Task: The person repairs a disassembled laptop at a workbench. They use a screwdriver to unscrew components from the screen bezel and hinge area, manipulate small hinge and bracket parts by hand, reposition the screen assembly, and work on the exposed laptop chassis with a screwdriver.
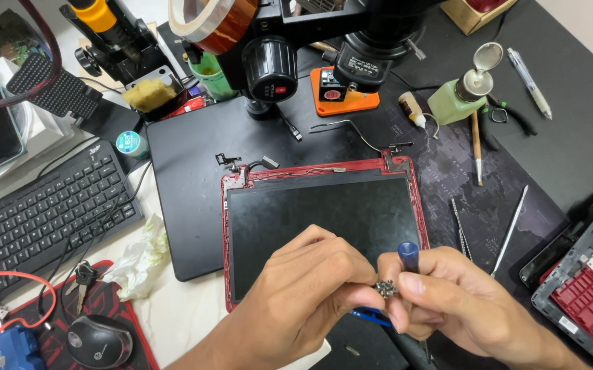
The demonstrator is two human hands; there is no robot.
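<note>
Pinching a small cluster of tiny metal screws [387, 288] between thumb and fingertips, the left hand [310, 288] and the right hand [447, 301] meet near the front edge of the bench [193, 144], just above the lower edge of a red-framed laptop screen panel [324, 219] that lies flat there. Both hands are nearly closed, and the right one also grips a blue-handled screwdriver [408, 255] upright in its curled fingers. Those screws look light, hard and easy to drop, so a fingertip pinch suits them, while the dark panel seems thin and fragile, best held by its red frame.
</note>
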